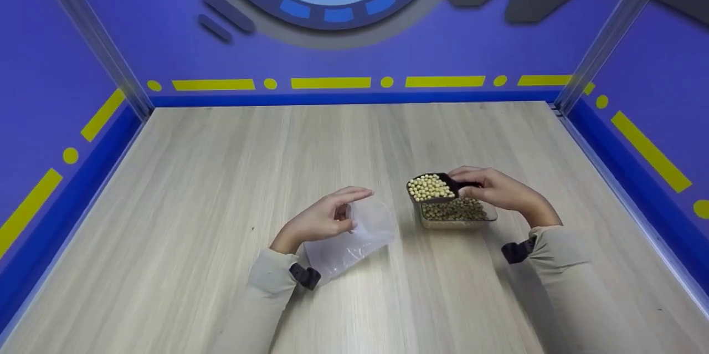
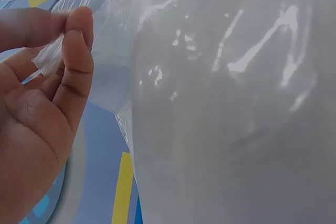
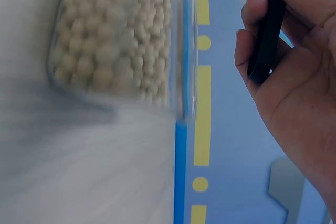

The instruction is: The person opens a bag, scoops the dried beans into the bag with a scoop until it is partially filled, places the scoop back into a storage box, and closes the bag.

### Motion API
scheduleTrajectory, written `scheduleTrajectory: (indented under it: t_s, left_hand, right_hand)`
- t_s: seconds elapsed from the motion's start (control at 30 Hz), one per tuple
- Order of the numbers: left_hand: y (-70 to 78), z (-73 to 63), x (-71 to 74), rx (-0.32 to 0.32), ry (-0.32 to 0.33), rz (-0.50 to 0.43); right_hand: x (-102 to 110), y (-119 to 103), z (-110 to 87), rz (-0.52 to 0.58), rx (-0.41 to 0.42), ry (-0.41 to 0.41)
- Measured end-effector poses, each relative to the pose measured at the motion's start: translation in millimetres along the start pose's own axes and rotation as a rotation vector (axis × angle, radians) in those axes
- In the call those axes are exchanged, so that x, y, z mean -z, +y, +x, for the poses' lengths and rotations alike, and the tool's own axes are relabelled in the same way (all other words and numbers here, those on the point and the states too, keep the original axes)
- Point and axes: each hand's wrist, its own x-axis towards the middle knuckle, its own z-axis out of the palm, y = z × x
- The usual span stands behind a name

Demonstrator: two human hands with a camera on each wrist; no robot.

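Observation:
My left hand (image 1: 324, 218) pinches the top edge of a clear plastic bag (image 1: 354, 249); in the left wrist view the thumb and fingers squeeze the folded rim of the bag (image 2: 220, 103). In my right hand (image 1: 498, 190) is the handle of a black scoop (image 1: 446, 181), heaped with pale round beans (image 1: 426, 188). The scoop is held above a clear rectangular container (image 1: 457, 225) that has more of the same beans in it. The right wrist view shows the container's beans (image 3: 115, 35) close up and the scoop's dark handle (image 3: 268, 35) in curled fingers.
A light wood table (image 1: 221, 177) lies under everything. Blue-purple panels (image 1: 354, 60) with yellow marks rise at the back and both sides. The bag is to the left of the container, with a narrow strip of table between them.

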Motion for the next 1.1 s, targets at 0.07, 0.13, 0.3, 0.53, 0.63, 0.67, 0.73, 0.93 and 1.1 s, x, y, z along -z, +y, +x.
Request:
scheduleTrajectory:
  t_s: [0.07, 0.13, 0.3, 0.53, 0.63, 0.67, 0.73, 0.93, 1.1]
  left_hand:
    - [-0.5, 0.6, -0.6, 0.0, -0.001, -0.002]
    - [-0.4, 0.7, -0.9, 0.002, -0.005, -0.007]
    - [1.0, 0.7, -1.3, 0.0, -0.006, -0.026]
    - [0.8, 1.1, -2.4, -0.006, -0.003, -0.056]
    - [0.3, 0.9, -2.3, -0.005, -0.002, -0.06]
    - [0.1, 0.8, -2.2, -0.006, -0.001, -0.06]
    - [-0.2, 0.2, -1.9, -0.005, 0.002, -0.062]
    - [0.3, -0.2, -1.0, -0.014, 0.018, -0.085]
    - [3.1, 1.3, 0.0, -0.017, 0.019, -0.077]
  right_hand:
    - [-3, -2, 3.4, -0.007, 0.02, -0.01]
    - [-6, -3, 6.7, -0.006, 0.033, -0.02]
    - [-12, -7, 14.0, -0.017, 0.076, -0.035]
    - [-21, -17, 23.4, 0.026, 0.051, -0.078]
    - [-25, -22, 26.8, 0.004, 0.042, -0.095]
    - [-26, -23, 27.9, -0.008, 0.039, -0.097]
    - [-28, -25, 30.0, -0.033, 0.031, -0.102]
    - [-31, -31, 34.8, -0.051, 0.036, -0.122]
    - [-30, -33, 35.5, -0.068, 0.051, -0.13]
